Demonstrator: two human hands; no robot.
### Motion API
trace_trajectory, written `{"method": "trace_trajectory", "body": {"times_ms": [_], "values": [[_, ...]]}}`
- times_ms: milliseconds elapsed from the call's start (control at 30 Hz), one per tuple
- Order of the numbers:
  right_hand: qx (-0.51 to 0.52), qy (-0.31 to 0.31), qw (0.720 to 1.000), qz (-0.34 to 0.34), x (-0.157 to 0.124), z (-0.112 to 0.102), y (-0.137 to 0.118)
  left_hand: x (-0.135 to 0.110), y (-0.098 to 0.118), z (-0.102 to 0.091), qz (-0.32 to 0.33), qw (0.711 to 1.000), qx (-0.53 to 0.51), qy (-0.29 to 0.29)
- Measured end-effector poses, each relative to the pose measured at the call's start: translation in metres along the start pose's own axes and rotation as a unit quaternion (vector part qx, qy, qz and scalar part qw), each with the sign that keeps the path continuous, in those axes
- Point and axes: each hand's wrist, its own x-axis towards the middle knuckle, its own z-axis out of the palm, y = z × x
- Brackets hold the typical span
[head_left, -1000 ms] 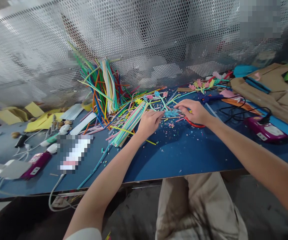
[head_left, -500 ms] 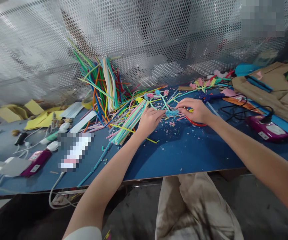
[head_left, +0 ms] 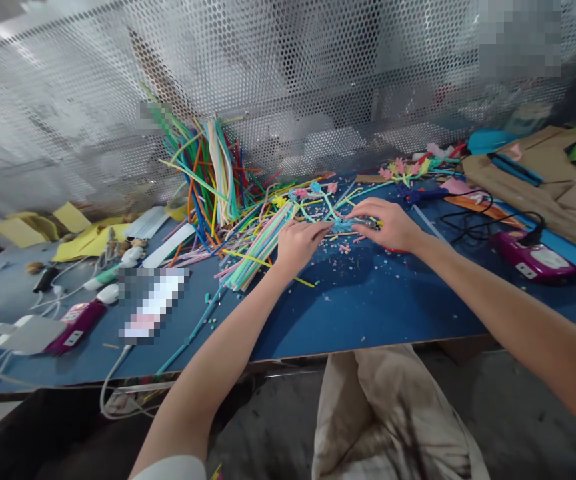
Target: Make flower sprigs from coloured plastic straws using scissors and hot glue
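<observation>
My left hand [head_left: 299, 248] is closed in a pinch on the left end of a light blue fuzzy pipe-cleaner piece [head_left: 342, 225]. My right hand [head_left: 387, 225] has its fingertips closed at the right end of the same piece. Under the right hand shows part of a red-handled tool [head_left: 396, 251] with a metal part; the hand hides most of it. Just behind the fingers are pipe-cleaner flowers, including a pink one [head_left: 332, 188] and a yellow one [head_left: 279, 201], on pale green stems. A bundle of pastel pipe cleaners [head_left: 255, 257] lies beside my left hand.
Colourful pipe cleaners [head_left: 203, 180] stand in a bunch against the perforated metal panel [head_left: 288, 80]. Fluff scraps dot the blue table [head_left: 328, 313]. At left are a phone [head_left: 155, 303] and a purple power strip [head_left: 75, 327]; at right, a blue glue gun [head_left: 421, 195] and another purple power strip [head_left: 535, 257].
My right fingers have shifted slightly over the blue piece, and the red handle shows less beneath that hand. My left hand stays nearly in place. The view has shifted a little.
</observation>
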Motion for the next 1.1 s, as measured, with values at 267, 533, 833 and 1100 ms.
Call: {"method": "trace_trajectory", "body": {"times_ms": [267,533,833,1100], "values": [[-0.009,-0.002,1.0,0.015,0.0,0.002,0.002,-0.003,0.003,0.0,-0.021,0.999,-0.049,0.009],[-0.019,0.008,0.999,0.042,-0.001,0.003,0.005,0.0,0.003,0.001,-0.002,0.998,-0.06,0.011],[-0.084,0.059,0.995,-0.007,0.001,0.013,0.003,0.001,0.007,0.003,-0.027,0.993,-0.107,0.043],[-0.133,0.126,0.983,0.027,0.003,0.025,-0.003,0.003,0.008,0.001,0.031,0.998,-0.05,0.028]]}}
